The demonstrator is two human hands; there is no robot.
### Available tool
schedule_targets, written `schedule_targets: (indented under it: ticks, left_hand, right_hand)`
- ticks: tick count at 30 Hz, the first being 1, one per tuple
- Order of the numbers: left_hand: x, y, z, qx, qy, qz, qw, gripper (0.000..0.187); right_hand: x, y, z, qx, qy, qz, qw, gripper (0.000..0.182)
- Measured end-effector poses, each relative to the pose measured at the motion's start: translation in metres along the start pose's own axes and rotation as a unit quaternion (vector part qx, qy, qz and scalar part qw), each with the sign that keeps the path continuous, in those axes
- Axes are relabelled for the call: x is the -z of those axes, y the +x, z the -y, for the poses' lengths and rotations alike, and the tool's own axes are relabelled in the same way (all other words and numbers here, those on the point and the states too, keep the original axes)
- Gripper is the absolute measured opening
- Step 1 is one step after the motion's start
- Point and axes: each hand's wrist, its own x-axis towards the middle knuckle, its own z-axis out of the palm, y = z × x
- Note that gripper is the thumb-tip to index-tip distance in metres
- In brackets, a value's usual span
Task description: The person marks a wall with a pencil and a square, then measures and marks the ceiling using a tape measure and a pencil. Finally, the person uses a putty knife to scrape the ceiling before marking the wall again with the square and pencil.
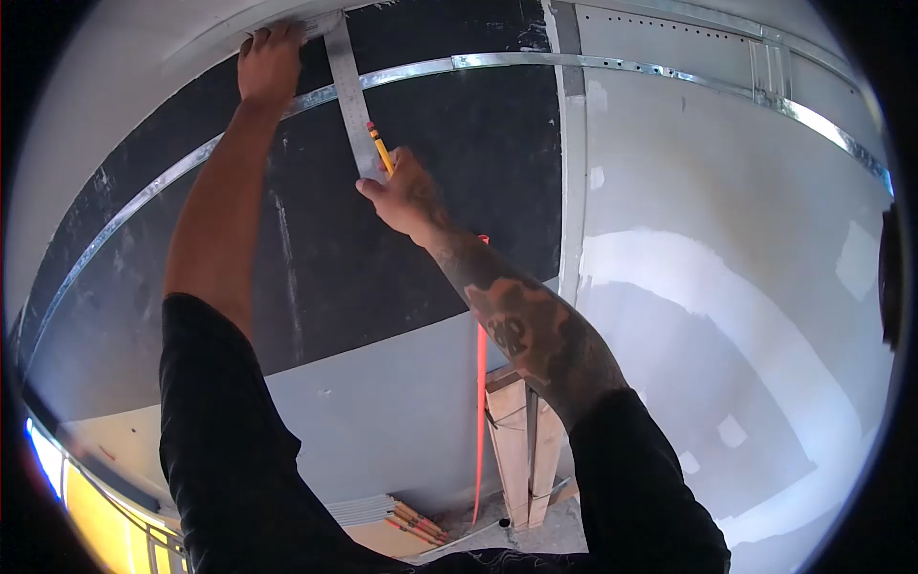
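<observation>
A metal square (352,105) lies across the black wall panel (469,143), its long blade hanging down over a thin metal strip (411,71). My left hand (270,65) is raised to the ceiling edge, its bent fingers gripping the square's short arm at the top. Lower down, my right hand (406,196) is closed around the blade's bottom end. A yellow pencil (381,148) sticks up from that same hand, eraser end upward. The pencil's tip is hidden in the hand.
A metal channel (717,24) runs along the top right, above drywall (708,163) with white compound patches. Below stand wooden boards (521,450) beside a hanging orange-red strap (481,402). Several long strips (416,523) are stacked on the floor.
</observation>
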Motion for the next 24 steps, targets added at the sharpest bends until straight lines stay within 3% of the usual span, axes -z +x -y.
schedule_targets:
  ticks: [5,11,13,15,17,18,20,21,23,24]
  left_hand:
    - [0.013,0.010,-0.004,0.022,-0.007,0.077,0.997,0.023]
    - [0.019,0.000,0.002,-0.013,-0.040,0.020,0.999,0.024]
    - [0.010,0.000,0.001,0.007,-0.052,0.017,0.998,0.027]
    - [0.008,0.004,0.001,0.031,-0.065,0.017,0.997,0.030]
    - [0.012,0.001,0.001,0.006,-0.041,-0.048,0.998,0.033]
    - [0.018,0.001,-0.004,0.050,-0.058,-0.008,0.997,0.028]
    - [0.018,-0.002,-0.002,0.045,-0.062,-0.040,0.996,0.027]
    - [0.017,-0.002,-0.001,0.039,-0.068,-0.076,0.994,0.025]
    - [0.003,0.000,0.005,0.037,-0.057,-0.088,0.994,0.023]
    - [0.001,-0.001,0.002,0.047,-0.054,-0.117,0.991,0.022]
  right_hand:
    - [0.004,0.000,-0.001,0.047,0.096,-0.005,0.994,0.032]
    - [0.076,-0.014,0.065,0.156,0.219,-0.012,0.963,0.023]
    - [0.108,-0.020,0.105,0.100,0.253,0.089,0.958,0.027]
    - [0.125,-0.018,0.127,0.094,0.245,0.096,0.960,0.034]
    - [0.131,-0.009,0.141,0.185,0.350,0.106,0.912,0.038]
    - [0.135,-0.004,0.145,0.185,0.350,0.110,0.912,0.038]
    - [0.146,0.010,0.152,0.346,0.126,0.043,0.929,0.035]
    - [0.149,0.020,0.157,0.348,0.125,0.044,0.928,0.035]
    - [0.155,0.036,0.165,0.399,-0.212,-0.085,0.888,0.020]
    - [0.160,0.030,0.177,0.398,-0.233,-0.077,0.884,0.020]
